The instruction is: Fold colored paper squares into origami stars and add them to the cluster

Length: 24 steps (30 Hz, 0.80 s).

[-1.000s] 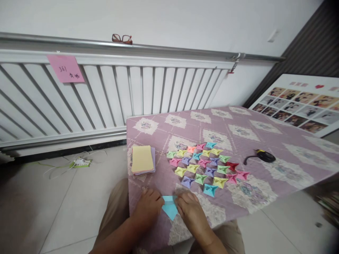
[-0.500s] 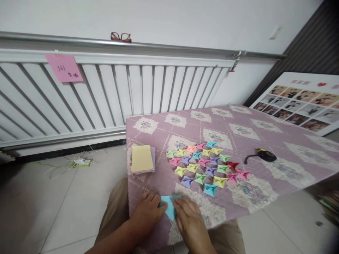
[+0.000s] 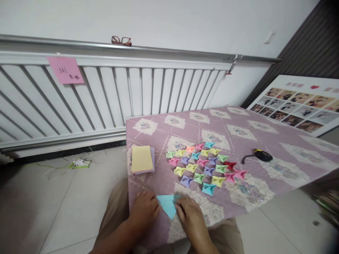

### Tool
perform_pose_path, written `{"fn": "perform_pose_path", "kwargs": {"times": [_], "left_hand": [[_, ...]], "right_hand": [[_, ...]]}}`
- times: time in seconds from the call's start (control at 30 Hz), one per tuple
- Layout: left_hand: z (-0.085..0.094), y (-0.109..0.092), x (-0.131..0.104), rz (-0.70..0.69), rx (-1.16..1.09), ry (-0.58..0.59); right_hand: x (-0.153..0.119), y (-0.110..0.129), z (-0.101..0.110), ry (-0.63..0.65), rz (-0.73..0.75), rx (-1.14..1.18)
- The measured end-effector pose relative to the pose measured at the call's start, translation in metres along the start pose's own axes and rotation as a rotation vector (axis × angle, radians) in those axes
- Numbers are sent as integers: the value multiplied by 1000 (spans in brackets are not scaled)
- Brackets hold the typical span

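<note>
A light-blue sheet of folded paper (image 3: 167, 205), with a straight top edge and a point toward me, lies at the table's near edge. My left hand (image 3: 144, 209) has its fingers curled at the paper's left corner, its thumb beside them. At the right side, my right hand (image 3: 192, 215) pinches the paper's edge between thumb and fingers. Just beyond my hands, several small folded paper pieces (image 3: 208, 189) in blue, yellow, green, pink, purple and red sit in slanting rows. A stack of coloured paper (image 3: 142, 159), yellow on top, rests behind my left hand.
A purple floral cloth (image 3: 156, 137) covers the table. A black object with a strap (image 3: 263, 154) lies to the right. Behind stand a white radiator (image 3: 159, 88) and a photo board (image 3: 296, 106). A power strip (image 3: 81, 163) with cables is on the floor at left.
Both thumbs have drawn back off the paper's face, so more of the blue sheet shows. My left hand has shifted slightly left, and my right hand slightly right.
</note>
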<state>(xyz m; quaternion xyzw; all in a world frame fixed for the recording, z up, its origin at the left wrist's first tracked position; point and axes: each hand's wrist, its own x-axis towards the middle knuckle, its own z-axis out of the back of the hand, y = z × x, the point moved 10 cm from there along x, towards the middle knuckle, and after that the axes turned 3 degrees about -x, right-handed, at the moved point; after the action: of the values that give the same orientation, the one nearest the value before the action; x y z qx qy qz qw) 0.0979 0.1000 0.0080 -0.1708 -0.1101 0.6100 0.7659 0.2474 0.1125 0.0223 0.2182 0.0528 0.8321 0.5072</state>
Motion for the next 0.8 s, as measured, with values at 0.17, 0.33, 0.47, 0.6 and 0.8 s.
{"fn": "perform_pose_path", "kwargs": {"times": [0.17, 0.33, 0.47, 0.6, 0.8], "left_hand": [[8, -3, 18, 85, -32, 68], [13, -12, 26, 32, -8, 138], [16, -16, 32, -8, -8, 187], [19, -16, 35, -38, -9, 170], [14, -20, 36, -103, -43, 180]], "right_hand": [[21, -7, 0, 57, -64, 20], [36, -10, -7, 274, -58, 24], [47, -10, -7, 331, -37, 35], [51, -8, -9, 354, -11, 66], [48, -9, -9, 333, -2, 106]]}}
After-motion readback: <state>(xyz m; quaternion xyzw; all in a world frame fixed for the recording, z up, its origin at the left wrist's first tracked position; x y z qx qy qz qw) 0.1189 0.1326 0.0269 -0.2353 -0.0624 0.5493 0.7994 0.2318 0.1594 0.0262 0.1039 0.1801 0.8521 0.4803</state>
